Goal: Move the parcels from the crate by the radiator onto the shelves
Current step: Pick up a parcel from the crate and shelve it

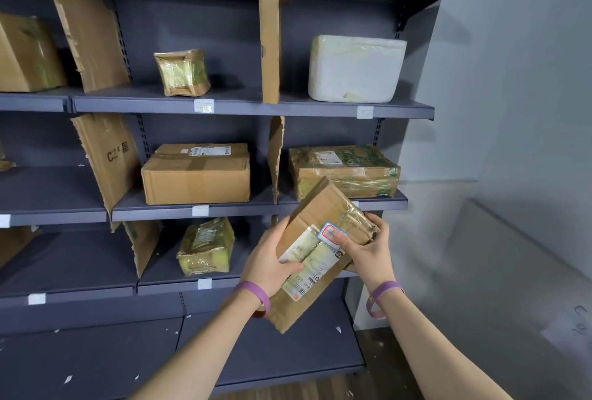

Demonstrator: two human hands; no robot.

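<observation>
I hold a flat brown cardboard parcel (320,210) with a white shipping label, tilted, in front of the third shelf's right bay. My left hand (272,262) grips its left edge, thumb across the label. My right hand (368,249) grips its right, taped end, thumb on a small red and blue sticker. The dark grey shelves (243,103) carry several parcels: a taped small one (182,71), a white foam box (355,68), a brown box (197,174), a taped green-printed box (346,169) and a taped packet (206,246). The crate is out of view.
Torn cardboard sheets (270,37) stand upright as dividers between the bays. Another brown box (28,53) sits at the far left. The bottom shelf (96,361) is bare with white specks. A pale wall (512,95) closes the right side.
</observation>
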